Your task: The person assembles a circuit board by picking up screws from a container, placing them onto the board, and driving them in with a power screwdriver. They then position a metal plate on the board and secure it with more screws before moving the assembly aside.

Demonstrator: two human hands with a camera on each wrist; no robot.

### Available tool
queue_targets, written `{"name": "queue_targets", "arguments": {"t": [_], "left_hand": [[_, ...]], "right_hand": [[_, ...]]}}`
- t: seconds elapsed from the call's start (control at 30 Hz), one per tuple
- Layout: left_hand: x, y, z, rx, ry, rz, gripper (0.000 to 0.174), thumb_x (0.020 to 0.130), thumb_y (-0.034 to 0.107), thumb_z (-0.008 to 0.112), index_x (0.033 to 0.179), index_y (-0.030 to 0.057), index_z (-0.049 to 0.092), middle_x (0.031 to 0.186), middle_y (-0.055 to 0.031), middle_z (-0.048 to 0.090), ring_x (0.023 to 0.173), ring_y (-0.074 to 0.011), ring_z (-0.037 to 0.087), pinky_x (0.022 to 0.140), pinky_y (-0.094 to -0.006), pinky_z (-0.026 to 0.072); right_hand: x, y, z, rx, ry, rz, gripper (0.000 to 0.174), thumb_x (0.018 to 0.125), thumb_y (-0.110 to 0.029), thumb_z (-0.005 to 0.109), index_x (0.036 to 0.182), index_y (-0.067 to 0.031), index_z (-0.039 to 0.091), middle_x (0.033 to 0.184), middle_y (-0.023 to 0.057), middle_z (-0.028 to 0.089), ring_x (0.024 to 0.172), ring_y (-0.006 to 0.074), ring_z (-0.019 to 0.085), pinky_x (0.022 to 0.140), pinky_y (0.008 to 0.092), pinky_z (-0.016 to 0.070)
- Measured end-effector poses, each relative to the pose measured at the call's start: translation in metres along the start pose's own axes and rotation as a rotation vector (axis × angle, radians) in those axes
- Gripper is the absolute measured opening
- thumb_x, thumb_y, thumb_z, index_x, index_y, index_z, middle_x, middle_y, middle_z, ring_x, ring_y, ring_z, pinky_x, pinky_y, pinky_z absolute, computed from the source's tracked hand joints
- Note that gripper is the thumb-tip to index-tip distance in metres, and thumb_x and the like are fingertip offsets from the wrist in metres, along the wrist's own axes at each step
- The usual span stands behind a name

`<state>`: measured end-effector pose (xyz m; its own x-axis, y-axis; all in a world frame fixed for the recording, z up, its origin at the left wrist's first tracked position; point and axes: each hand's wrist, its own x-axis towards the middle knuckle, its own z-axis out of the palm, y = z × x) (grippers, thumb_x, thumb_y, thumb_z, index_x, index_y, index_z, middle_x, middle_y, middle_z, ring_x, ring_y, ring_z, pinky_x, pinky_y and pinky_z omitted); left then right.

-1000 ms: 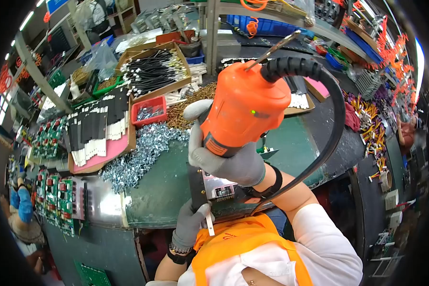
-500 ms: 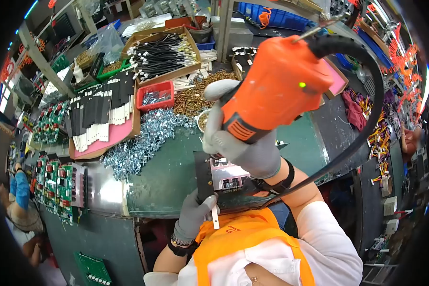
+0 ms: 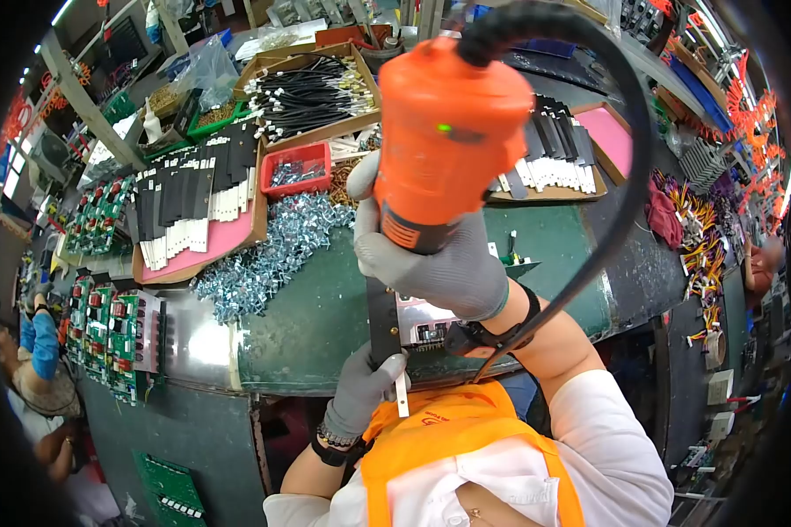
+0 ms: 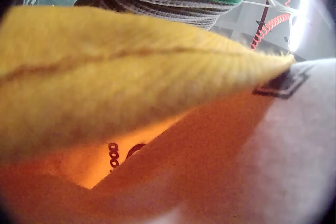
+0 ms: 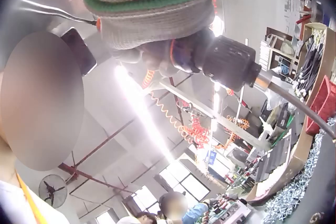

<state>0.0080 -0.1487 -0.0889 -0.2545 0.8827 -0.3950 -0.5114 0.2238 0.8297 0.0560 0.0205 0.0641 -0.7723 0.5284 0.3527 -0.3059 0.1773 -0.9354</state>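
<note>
My gloved right hand [image 3: 453,272] grips an orange electric screwdriver [image 3: 453,132], its cable end toward the head camera. In the right wrist view the driver's black nose [image 5: 228,62] and metal shaft [image 5: 299,103] show. Below it on the bench, a circuit board [image 3: 429,327] with a pinkish base is partly covered by the right hand. Along the board's left side lies a black strip [image 3: 382,321] with a white end [image 3: 402,395]. The gloved left hand [image 3: 362,393] pinches that strip near the bench's front edge. An orange apron [image 4: 131,77] fills most of the left wrist view, hiding the left fingers.
Loose metal clips [image 3: 272,263] are heaped left of the board, near a red bin [image 3: 296,171]. A box of black-and-white strips [image 3: 180,206] and several circuit boards [image 3: 105,329] lie farther left. The driver's thick black cable [image 3: 628,193] loops down on the right.
The screwdriver swung right and tilted, then came back left and more upright. The left hand keeps its pinch on the strip. The head view has shifted slightly.
</note>
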Motion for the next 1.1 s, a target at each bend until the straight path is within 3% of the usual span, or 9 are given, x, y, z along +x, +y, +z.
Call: {"name": "queue_targets", "arguments": {"t": [0.1,0.27,0.33,0.47,0.53,0.77,0.93,1.03,1.1], "left_hand": [[0.002,-0.004,-0.003,0.008,-0.005,-0.008,0.023,0.089,0.021,0.061,0.103,0.0034,0.058,0.073,-0.0032,0.062,0.057,-0.0080,0.055,0.052,-0.0218,0.0437],[0.001,-0.012,-0.020,0.193,-0.011,0.055,0.029,0.090,0.024,0.060,0.108,0.0017,0.055,0.080,-0.0035,0.061,0.062,-0.0102,0.059,0.055,-0.0242,0.0484],[0.007,-0.055,-0.052,0.375,0.225,0.649,0.031,0.091,0.026,0.062,0.109,0.0015,0.057,0.100,-0.0118,0.063,0.083,-0.0189,0.063,0.071,-0.0297,0.0505],[0.005,0.009,-0.035,1.235,0.191,1.067,0.044,0.084,0.030,0.066,0.117,0.0027,0.056,0.122,-0.0206,0.054,0.107,-0.0394,0.055,0.089,-0.0454,0.0471],[0.012,0.021,-0.032,1.419,0.114,1.134,0.045,0.085,0.032,0.064,0.119,0.0046,0.055,0.123,-0.0194,0.055,0.111,-0.0384,0.054,0.091,-0.0479,0.0450],[0.028,0.058,-0.009,1.804,-0.191,1.216,0.037,0.078,0.018,0.054,0.112,0.0052,0.059,0.121,-0.0145,0.057,0.112,-0.0323,0.055,0.098,-0.0488,0.0396],[0.023,0.081,0.034,1.851,-0.183,1.330,0.026,0.086,0.028,0.056,0.105,0.0123,0.062,0.105,-0.0059,0.062,0.096,-0.0231,0.060,0.076,-0.0373,0.0449],[0.029,0.085,0.061,1.848,-0.264,1.390,0.024,0.086,0.032,0.059,0.102,0.0140,0.063,0.092,-0.0017,0.061,0.083,-0.0187,0.059,0.066,-0.0341,0.0423],[0.037,0.082,0.082,1.822,-0.322,1.442,0.023,0.085,0.033,0.061,0.099,0.0146,0.064,0.084,0.0005,0.059,0.075,-0.0169,0.058,0.061,-0.0328,0.0403]], "right_hand": [[0.005,0.010,-0.005,0.325,-0.083,0.228,0.043,0.077,0.008,0.061,0.116,-0.0042,0.048,0.081,-0.0002,0.056,0.066,0.0067,0.055,0.058,0.0221,0.0451],[-0.021,-0.017,-0.014,0.203,0.129,-0.047,0.032,0.076,-0.010,0.071,0.103,-0.0042,0.055,0.074,-0.0019,0.056,0.064,0.0048,0.052,0.059,0.0221,0.0454],[-0.049,-0.017,-0.050,0.824,-0.043,-0.045,0.070,0.075,-0.030,0.078,0.126,0.0058,0.047,0.080,0.0043,0.062,0.070,0.0110,0.059,0.061,0.0221,0.0489],[-0.096,-0.013,-0.155,0.077,0.052,-0.296,0.063,0.073,-0.015,0.076,0.127,0.0031,0.049,0.095,0.0065,0.064,0.086,0.0119,0.061,0.067,0.0216,0.0497],[-0.110,-0.009,-0.193,-0.782,0.249,-0.014,0.048,0.069,-0.005,0.071,0.116,0.0009,0.058,0.100,0.0055,0.064,0.087,0.0159,0.063,0.082,0.0284,0.0490],[-0.227,0.103,-0.295,-1.610,0.310,0.186,0.048,0.066,-0.001,0.060,0.114,-0.0072,0.058,0.113,0.0146,0.056,0.107,0.0356,0.050,0.099,0.0454,0.0369],[-0.261,0.069,-0.199,-1.363,0.696,0.158,0.047,0.072,-0.006,0.063,0.118,-0.0084,0.056,0.117,0.0135,0.057,0.115,0.0350,0.052,0.099,0.0442,0.0411],[-0.289,0.092,-0.165,-0.700,0.189,0.367,0.042,0.085,-0.019,0.063,0.126,-0.0123,0.055,0.102,0.0132,0.068,0.093,0.0295,0.065,0.084,0.0348,0.0515],[-0.283,0.089,-0.139,-0.498,-0.084,0.352,0.067,0.089,-0.029,0.063,0.143,-0.0031,0.034,0.132,0.0183,0.054,0.117,0.0225,0.056,0.097,0.0303,0.0452]]}}
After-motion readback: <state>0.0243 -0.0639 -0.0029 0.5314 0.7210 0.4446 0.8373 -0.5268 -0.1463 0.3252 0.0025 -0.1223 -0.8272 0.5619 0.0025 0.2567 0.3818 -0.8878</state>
